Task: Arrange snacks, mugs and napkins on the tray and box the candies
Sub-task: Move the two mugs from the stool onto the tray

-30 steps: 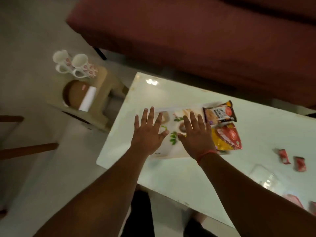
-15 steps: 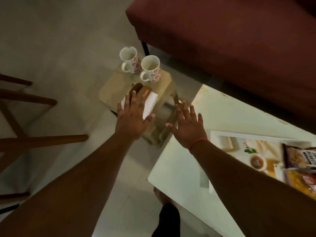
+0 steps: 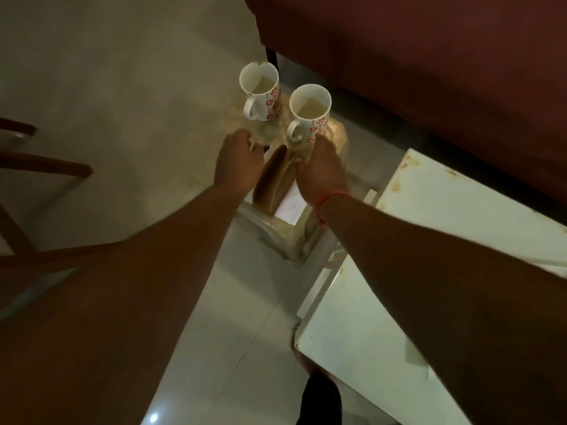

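A brown wooden napkin holder (image 3: 274, 179) with white napkins (image 3: 291, 204) in it stands on a small beige stool (image 3: 296, 240). Behind it on the stool are two white mugs with red flowers, one at the far left (image 3: 260, 92) and one to its right (image 3: 310, 113). My left hand (image 3: 237, 162) hangs at the holder's left side with its fingers loosely bent down. On the holder's right side is my right hand (image 3: 322, 171), just in front of the right mug. Both hands are blurred, and I cannot tell if they touch the holder. The tray and snacks are out of view.
The white table (image 3: 460, 210) fills the lower right, its corner close to the stool. A dark red sofa (image 3: 429, 72) runs along the back, just behind the mugs. Wooden chair legs (image 3: 46, 167) stand at the left over pale floor tiles.
My view swung left from the tray on the table to the stool. Both hands left the tray, reached forward and now flank the napkin holder.
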`<state>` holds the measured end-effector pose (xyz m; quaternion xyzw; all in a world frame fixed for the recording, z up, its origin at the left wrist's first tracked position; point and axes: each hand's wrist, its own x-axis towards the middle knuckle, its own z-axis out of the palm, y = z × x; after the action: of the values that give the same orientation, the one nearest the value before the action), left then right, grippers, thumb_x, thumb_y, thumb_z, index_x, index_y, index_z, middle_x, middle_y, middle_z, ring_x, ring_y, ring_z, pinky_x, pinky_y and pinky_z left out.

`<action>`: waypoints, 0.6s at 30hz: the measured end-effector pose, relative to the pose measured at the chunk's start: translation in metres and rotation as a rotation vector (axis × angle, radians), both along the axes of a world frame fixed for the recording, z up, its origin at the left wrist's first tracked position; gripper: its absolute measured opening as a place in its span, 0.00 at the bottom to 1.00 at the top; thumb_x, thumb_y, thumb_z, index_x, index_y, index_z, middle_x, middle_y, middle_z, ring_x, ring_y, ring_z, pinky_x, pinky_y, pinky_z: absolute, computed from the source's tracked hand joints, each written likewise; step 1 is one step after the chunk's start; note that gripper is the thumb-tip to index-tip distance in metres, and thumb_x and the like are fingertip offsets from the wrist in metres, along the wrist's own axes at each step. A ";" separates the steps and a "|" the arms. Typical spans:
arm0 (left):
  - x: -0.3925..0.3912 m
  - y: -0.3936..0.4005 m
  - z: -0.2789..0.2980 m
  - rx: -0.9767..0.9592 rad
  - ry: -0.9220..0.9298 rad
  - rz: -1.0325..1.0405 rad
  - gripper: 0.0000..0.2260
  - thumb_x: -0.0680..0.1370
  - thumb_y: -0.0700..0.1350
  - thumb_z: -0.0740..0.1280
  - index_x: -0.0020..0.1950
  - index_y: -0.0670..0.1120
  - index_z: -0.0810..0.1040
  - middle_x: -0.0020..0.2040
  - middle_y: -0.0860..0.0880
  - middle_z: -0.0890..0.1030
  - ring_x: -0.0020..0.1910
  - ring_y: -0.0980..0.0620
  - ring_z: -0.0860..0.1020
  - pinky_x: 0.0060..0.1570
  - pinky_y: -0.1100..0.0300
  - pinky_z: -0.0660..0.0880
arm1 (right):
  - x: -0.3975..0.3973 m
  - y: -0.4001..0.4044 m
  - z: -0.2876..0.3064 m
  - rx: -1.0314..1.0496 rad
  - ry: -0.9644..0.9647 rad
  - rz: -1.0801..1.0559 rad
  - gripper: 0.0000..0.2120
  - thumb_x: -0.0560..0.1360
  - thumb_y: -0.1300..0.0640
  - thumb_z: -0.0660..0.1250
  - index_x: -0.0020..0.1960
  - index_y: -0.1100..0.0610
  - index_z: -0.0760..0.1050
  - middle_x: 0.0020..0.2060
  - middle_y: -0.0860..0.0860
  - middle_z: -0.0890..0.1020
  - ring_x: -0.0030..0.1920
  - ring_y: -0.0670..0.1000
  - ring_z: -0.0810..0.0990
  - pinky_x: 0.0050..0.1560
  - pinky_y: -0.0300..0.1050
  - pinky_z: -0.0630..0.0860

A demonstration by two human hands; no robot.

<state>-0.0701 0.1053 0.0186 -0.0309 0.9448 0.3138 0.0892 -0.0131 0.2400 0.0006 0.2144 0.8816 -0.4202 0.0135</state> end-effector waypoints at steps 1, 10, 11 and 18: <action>-0.013 -0.001 -0.003 -0.033 0.054 -0.004 0.15 0.80 0.47 0.62 0.65 0.43 0.73 0.62 0.44 0.75 0.59 0.47 0.75 0.57 0.56 0.72 | -0.009 0.007 0.001 0.102 0.045 -0.009 0.25 0.77 0.54 0.65 0.72 0.58 0.65 0.67 0.56 0.72 0.65 0.56 0.74 0.65 0.54 0.74; -0.116 0.012 -0.001 -0.198 0.133 -0.147 0.41 0.71 0.57 0.71 0.78 0.48 0.55 0.76 0.43 0.59 0.72 0.40 0.61 0.64 0.48 0.68 | -0.108 0.056 0.029 0.724 -0.161 0.756 0.47 0.70 0.55 0.73 0.79 0.45 0.47 0.79 0.58 0.50 0.77 0.66 0.51 0.72 0.70 0.59; -0.123 0.017 -0.001 -0.206 0.099 -0.194 0.43 0.72 0.59 0.70 0.79 0.49 0.51 0.77 0.43 0.55 0.74 0.39 0.59 0.66 0.47 0.67 | -0.116 0.056 0.030 0.765 -0.208 0.843 0.48 0.70 0.55 0.73 0.79 0.44 0.46 0.78 0.59 0.52 0.76 0.68 0.54 0.70 0.69 0.62; -0.152 0.046 -0.001 -0.408 -0.070 -0.365 0.40 0.73 0.55 0.73 0.78 0.52 0.55 0.74 0.38 0.59 0.70 0.31 0.64 0.66 0.40 0.67 | -0.137 0.050 0.033 0.889 -0.265 0.953 0.44 0.72 0.60 0.72 0.79 0.46 0.51 0.72 0.61 0.61 0.69 0.67 0.65 0.65 0.61 0.68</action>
<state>-0.2223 0.1508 0.0174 0.1117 0.9748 0.0943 0.1685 -0.1498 0.2902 0.0332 -0.1640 0.9602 0.0653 0.2166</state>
